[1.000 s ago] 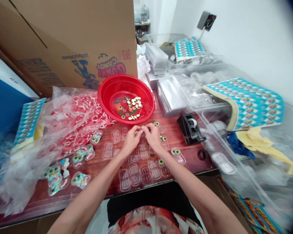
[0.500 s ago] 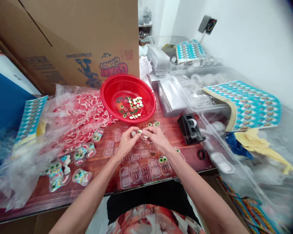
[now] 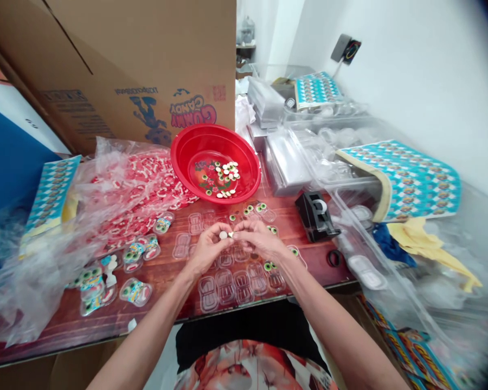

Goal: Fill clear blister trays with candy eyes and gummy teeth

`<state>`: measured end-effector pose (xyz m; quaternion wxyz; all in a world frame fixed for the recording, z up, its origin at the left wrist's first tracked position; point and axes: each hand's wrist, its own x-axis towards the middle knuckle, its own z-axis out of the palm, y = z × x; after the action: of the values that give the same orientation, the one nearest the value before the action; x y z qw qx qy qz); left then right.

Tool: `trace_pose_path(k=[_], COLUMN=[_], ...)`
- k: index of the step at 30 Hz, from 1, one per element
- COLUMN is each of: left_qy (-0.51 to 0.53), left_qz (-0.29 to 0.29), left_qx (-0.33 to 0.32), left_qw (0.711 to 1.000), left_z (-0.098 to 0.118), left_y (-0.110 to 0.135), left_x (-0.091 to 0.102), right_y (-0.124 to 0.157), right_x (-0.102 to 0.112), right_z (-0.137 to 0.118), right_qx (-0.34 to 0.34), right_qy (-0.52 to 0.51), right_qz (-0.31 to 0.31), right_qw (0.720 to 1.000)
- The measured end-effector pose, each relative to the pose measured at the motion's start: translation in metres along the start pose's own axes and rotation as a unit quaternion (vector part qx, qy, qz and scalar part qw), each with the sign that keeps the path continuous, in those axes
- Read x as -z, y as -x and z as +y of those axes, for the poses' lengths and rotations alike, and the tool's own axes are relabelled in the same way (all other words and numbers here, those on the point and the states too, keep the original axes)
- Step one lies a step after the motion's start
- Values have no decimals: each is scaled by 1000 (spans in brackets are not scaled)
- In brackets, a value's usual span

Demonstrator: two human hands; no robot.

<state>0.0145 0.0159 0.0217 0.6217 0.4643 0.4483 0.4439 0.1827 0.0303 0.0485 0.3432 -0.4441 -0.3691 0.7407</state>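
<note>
My left hand (image 3: 206,250) and my right hand (image 3: 257,239) meet over the table's middle, fingertips together. The left pinches a small round white candy piece (image 3: 223,235); the right pinches another small piece beside it, too small to name. Under both hands lie several clear plastic blister shells (image 3: 228,281), most empty, a few holding green eyeball candies (image 3: 269,266). Behind them a red bowl (image 3: 187,149) holds several eyeball candies (image 3: 222,179).
A large cardboard carton (image 3: 117,65) stands at the back left. A clear bag of red and white candies (image 3: 138,189) lies at left, with filled packs (image 3: 136,292) near the front. A black tape dispenser (image 3: 315,215), clear tray stacks (image 3: 287,162) and blue printed sheets (image 3: 410,179) sit at right.
The view has shifted a little, so the hands sit lower and nearer me. A white round piece now shows between my left fingertips.
</note>
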Motion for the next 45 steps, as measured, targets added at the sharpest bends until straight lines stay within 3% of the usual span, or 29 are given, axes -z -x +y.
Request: trace_pose_path(k=[5,11,14,19,22,26,29,32,35,37,42,45], left_qy=[10,54,78,137,193,206,168,37,-128,-184,-190,-138], left_qz=[45,47,39,40,29,-17,-19,56,104,111,155,121], left_qx=[29,25,17,23,72,132,125,44,-50,-79,-73,-17], left_qw=[999,997,996,989,978,970,978,997,985,974,967,983], left_z=[-5,-5,-3,10,21,30,28,22,17,15,5,0], left_y=[13,23,28,35,38,43,47,49,52,54,56,57], left_x=[-7,-14,-16,-18,-18,-15,-15,-15,-14,-14,-13,-13], right_y=[4,18,23,28,33,37,36,35,34,34,31,28], right_x=[-4,-9,-12,-14,-12,-11,-14,-20,-26,-29,-34,-34], right_z=[14,19,19,19,14,10,13,15,17,18,22,24], right_qx=[73,213,229,187,225,285,258,224,194,174,174,162], right_qy=[61,127,112,33,92,220,215,190,180,167,159,132], right_qz=[54,66,82,53,35,39,44,87,110,99,94,83], right_qw=[994,966,963,980,969,932,941,952,958,965,967,974])
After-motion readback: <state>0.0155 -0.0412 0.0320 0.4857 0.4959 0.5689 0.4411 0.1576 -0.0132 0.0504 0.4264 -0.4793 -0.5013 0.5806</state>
